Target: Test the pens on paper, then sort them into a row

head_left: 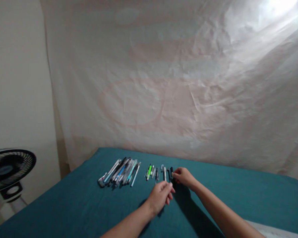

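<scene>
My right hand (184, 178) has its fingers pinched at a black pen (172, 171) at the right end of a row of pens. Lower and to the left, my left hand (160, 195) is closed just below a white pen (164, 174); whether its fingers hold anything is too small to tell. Left of these in the row lie dark pens (156, 174) and a bright green marker (149, 172). Farther left is a loose pile of many pens (121, 172), black, white, blue and teal, lying roughly side by side.
A teal cloth (89, 205) covers the flat surface. A black fan (10, 172) stands beyond its left edge. Behind hangs a pale wrinkled sheet (149, 82). Something white and flat (270, 229) shows at the lower right.
</scene>
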{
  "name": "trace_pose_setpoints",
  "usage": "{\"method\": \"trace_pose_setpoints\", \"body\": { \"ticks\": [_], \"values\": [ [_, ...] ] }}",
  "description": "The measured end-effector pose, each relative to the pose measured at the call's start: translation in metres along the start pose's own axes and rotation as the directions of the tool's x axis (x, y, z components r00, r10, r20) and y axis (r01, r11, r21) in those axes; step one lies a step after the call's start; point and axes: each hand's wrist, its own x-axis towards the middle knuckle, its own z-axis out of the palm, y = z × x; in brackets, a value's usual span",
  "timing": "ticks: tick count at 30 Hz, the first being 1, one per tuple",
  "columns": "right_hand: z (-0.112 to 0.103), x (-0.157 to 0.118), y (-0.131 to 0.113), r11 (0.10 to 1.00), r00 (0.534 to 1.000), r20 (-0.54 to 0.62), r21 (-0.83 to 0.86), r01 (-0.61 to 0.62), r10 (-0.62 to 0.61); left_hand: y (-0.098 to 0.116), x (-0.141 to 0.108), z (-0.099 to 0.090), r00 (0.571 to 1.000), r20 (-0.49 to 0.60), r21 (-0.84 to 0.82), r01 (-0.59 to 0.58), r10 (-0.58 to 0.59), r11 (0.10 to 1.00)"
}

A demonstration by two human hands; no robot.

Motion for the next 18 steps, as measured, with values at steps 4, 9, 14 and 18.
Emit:
{"method": "trace_pose_setpoints", "body": {
  "ticks": [4,9,14,18],
  "values": [
    [0.005,-0.006,-0.003,0.986,0.993,-0.09,-0.157,0.061,-0.075,0.003,0.003,-0.04,0.97,-0.161,0.592,-0.053,0.183,0.804],
    [0.009,-0.009,-0.006,0.958,0.981,-0.146,-0.276,0.081,-0.125,-0.002,0.001,-0.086,0.943,-0.283,0.78,0.119,0.177,0.614],
    [0.012,-0.013,-0.006,0.943,0.975,-0.159,-0.319,0.099,-0.156,-0.008,0.004,-0.098,0.927,-0.338,0.872,0.243,0.163,0.425],
    [0.013,-0.016,-0.007,0.938,0.973,-0.157,-0.328,0.111,-0.17,-0.011,0.006,-0.094,0.922,-0.352,0.903,0.289,0.161,0.319]
  ]
}}
